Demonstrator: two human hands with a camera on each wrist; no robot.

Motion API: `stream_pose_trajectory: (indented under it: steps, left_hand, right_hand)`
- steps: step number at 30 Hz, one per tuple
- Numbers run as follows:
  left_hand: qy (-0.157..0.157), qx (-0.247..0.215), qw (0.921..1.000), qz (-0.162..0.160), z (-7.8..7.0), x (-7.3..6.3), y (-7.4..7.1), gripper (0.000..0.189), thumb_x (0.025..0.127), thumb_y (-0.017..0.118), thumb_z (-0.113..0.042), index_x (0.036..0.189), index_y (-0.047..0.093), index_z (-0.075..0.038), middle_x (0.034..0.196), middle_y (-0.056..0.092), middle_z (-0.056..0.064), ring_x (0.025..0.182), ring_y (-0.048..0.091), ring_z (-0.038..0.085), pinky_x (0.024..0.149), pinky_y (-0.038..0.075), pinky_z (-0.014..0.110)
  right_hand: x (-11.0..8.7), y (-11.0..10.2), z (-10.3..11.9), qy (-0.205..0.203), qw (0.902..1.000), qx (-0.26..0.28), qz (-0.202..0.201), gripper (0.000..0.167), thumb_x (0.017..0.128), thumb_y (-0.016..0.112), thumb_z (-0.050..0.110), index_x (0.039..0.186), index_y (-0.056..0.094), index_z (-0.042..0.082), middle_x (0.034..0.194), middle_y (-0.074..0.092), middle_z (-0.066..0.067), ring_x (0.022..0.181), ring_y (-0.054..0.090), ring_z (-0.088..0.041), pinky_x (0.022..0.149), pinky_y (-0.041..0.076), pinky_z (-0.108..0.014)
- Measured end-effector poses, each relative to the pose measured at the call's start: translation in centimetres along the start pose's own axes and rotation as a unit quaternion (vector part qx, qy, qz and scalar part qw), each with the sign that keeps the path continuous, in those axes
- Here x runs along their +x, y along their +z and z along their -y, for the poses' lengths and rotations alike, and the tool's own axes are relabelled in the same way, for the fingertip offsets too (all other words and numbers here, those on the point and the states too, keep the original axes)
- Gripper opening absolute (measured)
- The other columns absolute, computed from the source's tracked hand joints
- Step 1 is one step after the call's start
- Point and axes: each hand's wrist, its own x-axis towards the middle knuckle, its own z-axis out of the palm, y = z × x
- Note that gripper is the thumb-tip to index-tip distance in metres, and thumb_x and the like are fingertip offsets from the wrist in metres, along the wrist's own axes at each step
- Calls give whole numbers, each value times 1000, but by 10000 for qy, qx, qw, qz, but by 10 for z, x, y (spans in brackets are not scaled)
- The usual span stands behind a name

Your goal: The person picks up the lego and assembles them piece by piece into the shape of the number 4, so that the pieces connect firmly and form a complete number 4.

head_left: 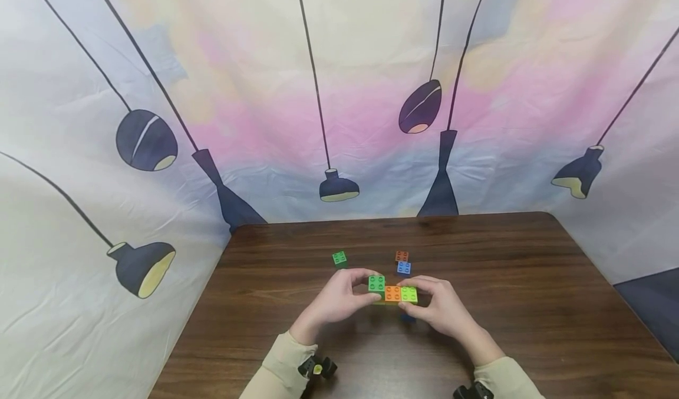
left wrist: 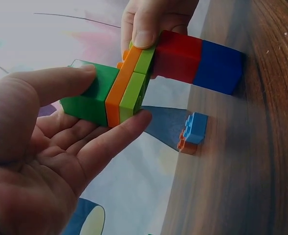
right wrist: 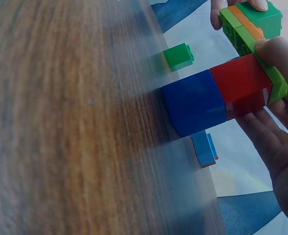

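Left fingers (left wrist: 115,142) pinching a green block (left wrist: 91,100), right fingers (right wrist: 266,138) pinching a lime block (head_left: 409,294); red block (left wrist: 178,56), blue block (left wrist: 218,67) below

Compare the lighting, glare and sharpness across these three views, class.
Head view: backdrop brightly lit, pale sheen on the tabletop low in the frame; left wrist view: dimmer, scene tipped sideways, hazy reflections near the tabletop's edge; right wrist view: tabletop blurred at far left, dark blue block crisper.
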Motion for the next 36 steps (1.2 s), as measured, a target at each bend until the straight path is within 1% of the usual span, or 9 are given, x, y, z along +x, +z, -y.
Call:
stream_pose_trajectory:
  steps: [6,11,18,22,25,27,29,34,36]
  left_hand:
    - [-13,28,10000,19,0,1,1,32,98,81,-23,128,75,-14,118,74,-12,121,66,13,113,46,52]
    - [-33,-17,10000,1,2,1,0,32,98,81,-23,129,75,-15,119,74,-12,122,66,14,114,45,52]
    - [-12,-42,10000,78,2,1,0,32,99,81,-24,130,74,-16,119,73,-12,123,66,14,114,45,52]
    - [-44,-231,9996,174,3,1,0,33,99,80,-22,131,72,-17,120,72,-10,124,66,16,107,53,44]
    - [-64,-551,9979,321,5,1,1,39,98,81,-17,136,69,-16,121,71,-5,121,68,18,96,58,35]
    - [-89,-747,9963,412,6,1,2,45,97,82,-15,139,67,-15,122,70,-2,117,69,19,91,60,30]
    - [-94,-852,9952,475,7,2,2,50,96,83,-13,143,65,-13,123,70,-1,116,70,19,90,60,29]
    - [-109,-860,9948,530,8,3,0,56,95,84,-11,146,61,-6,125,70,-1,117,70,21,89,60,29]
    - [-103,-861,9948,539,9,3,-2,57,94,84,-11,146,62,-8,125,70,-1,117,69,20,89,60,30]
  right_hand:
    - [-1,-1,0,3,10000,-38,-5,33,90,89,25,121,79,22,120,75,7,109,72,-17,87,62,-44]
    - [-1,-1,0,33,10000,-91,0,34,91,89,29,122,80,21,122,76,5,111,72,-21,87,62,-44]
    - [0,-3,-3,129,9999,-53,84,37,91,88,34,125,79,21,124,75,3,113,72,-22,89,62,-43]
    - [-2,-3,-4,221,9997,-34,91,38,91,88,38,125,79,23,124,75,5,114,72,-21,90,61,-42]
    - [-3,-3,-5,272,9994,184,140,39,92,87,38,126,78,21,124,74,2,112,72,-22,89,61,-39]
    - [-4,-3,-6,259,9989,351,186,40,92,87,37,127,78,19,125,74,0,111,73,-23,88,62,-37]
    - [-4,-3,-7,231,9983,473,234,41,93,86,36,128,77,17,125,74,-1,110,73,-24,87,62,-35]
    - [-2,-3,-7,166,9981,528,285,41,94,85,38,129,76,17,125,74,-1,110,73,-24,87,61,-33]
    - [-1,-4,-6,171,9980,539,295,42,94,85,37,129,76,16,125,74,-2,110,74,-25,87,61,-33]
